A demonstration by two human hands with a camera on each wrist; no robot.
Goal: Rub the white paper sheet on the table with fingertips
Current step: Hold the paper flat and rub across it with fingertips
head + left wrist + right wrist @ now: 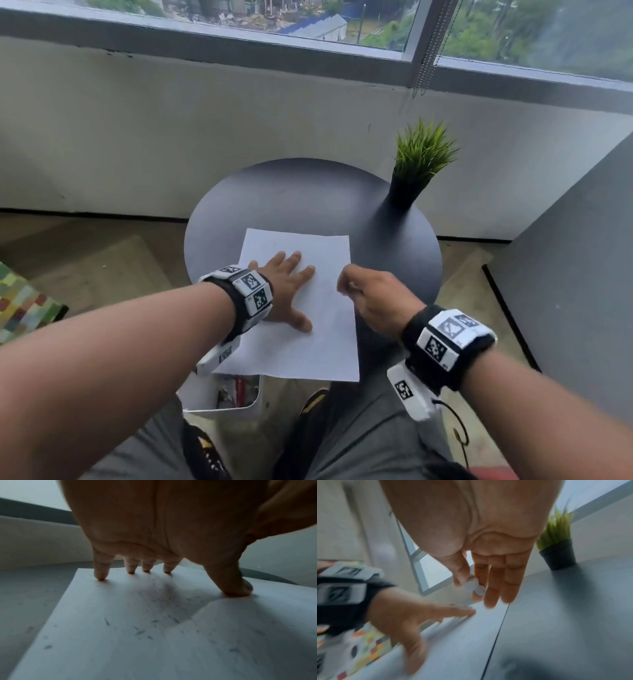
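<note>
One white paper sheet (301, 308) lies on a round dark table (308, 198), its near edge hanging past the table's near rim and its far edge short of the centre. Two hands work it. The left hand (286, 291) is spread wide on the sheet's left half, its four fingertips (101, 576) and thumb planted on the paper, which carries scattered grey flecks and buckles into a low ridge beside the thumb. The right hand (371, 296) hovers at the sheet's right edge, thumb and forefinger pinching one small whitish object (475, 587), too blurred to identify; its other fingers point down, above the paper. One potted plant (416, 168) stands upright at the table's far right edge, well apart from the sheet. Bare tabletop lies open beyond the sheet's far edge and along its right side.
</note>
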